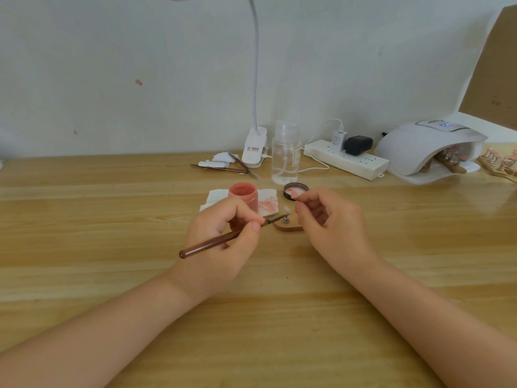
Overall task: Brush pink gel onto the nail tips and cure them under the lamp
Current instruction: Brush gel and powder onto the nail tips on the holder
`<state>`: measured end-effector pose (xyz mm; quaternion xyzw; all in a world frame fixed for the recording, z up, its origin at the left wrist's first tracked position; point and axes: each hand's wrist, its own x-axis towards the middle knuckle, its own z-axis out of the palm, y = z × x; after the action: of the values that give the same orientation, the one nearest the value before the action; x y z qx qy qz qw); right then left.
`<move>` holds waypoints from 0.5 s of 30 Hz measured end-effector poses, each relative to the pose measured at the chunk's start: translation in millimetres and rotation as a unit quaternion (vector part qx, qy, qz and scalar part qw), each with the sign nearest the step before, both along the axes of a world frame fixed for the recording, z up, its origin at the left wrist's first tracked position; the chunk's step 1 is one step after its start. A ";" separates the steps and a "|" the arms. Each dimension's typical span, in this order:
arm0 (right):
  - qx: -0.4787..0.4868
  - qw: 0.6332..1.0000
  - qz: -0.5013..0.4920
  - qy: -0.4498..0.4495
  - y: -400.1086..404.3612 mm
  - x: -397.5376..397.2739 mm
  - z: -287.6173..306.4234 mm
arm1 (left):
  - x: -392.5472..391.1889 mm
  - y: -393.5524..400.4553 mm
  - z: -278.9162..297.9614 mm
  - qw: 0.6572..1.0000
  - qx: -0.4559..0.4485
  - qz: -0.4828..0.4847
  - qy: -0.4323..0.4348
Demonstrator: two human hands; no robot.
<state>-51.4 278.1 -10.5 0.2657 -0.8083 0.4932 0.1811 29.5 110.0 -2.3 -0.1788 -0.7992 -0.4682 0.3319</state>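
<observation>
Left hand [223, 236] pinches a slim wooden brush [221, 240]; right hand [330, 219], fingers curled, steadies a nail-tip stand [288, 226] on the grained wooden tabletop [112, 219].

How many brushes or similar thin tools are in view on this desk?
3: one brush gripped in the left hand, and two thin tools lying crossed by the desk lamp clamp. Others may be hidden.

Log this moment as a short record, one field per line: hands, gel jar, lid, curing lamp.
left hand: grips brush, bristles at a nail tip on the wooden stand
right hand: fingers curled at the stand; grip unclear
gel jar: open, on paper towel
lid: upturned behind right hand
curing lamp: far right, display lit, stands inside
</observation>
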 end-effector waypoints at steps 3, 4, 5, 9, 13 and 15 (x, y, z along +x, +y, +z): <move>0.009 1.000 -0.003 0.002 -0.2 0.1 -0.1 | -1.4 -0.4 5.3 0.998 0.056 0.016 -0.021; 0.009 1.000 -0.002 0.000 -0.5 0.1 0.0 | -3.0 -0.3 8.5 0.996 0.080 0.023 -0.024; 0.005 1.000 0.000 -0.003 -0.9 0.2 0.0 | -5.1 -0.5 12.4 0.995 0.094 0.036 -0.022; 0.002 1.000 -0.003 -0.010 -2.2 1.2 -0.3 | -21.1 -10.6 34.5 0.984 0.115 0.129 -0.051; 0.012 1.000 -0.002 -0.006 -2.7 1.4 -0.4 | -38.8 -32.2 51.5 0.966 0.080 0.223 -0.108; 0.011 1.000 -0.002 -0.003 -3.3 0.4 -1.4 | -48.2 -41.2 59.4 0.956 0.025 0.254 -0.149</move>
<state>-51.0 274.8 -11.9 0.2642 -0.8149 0.4847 0.1765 -18.6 68.8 57.2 0.1095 -0.8468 -0.4093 0.3215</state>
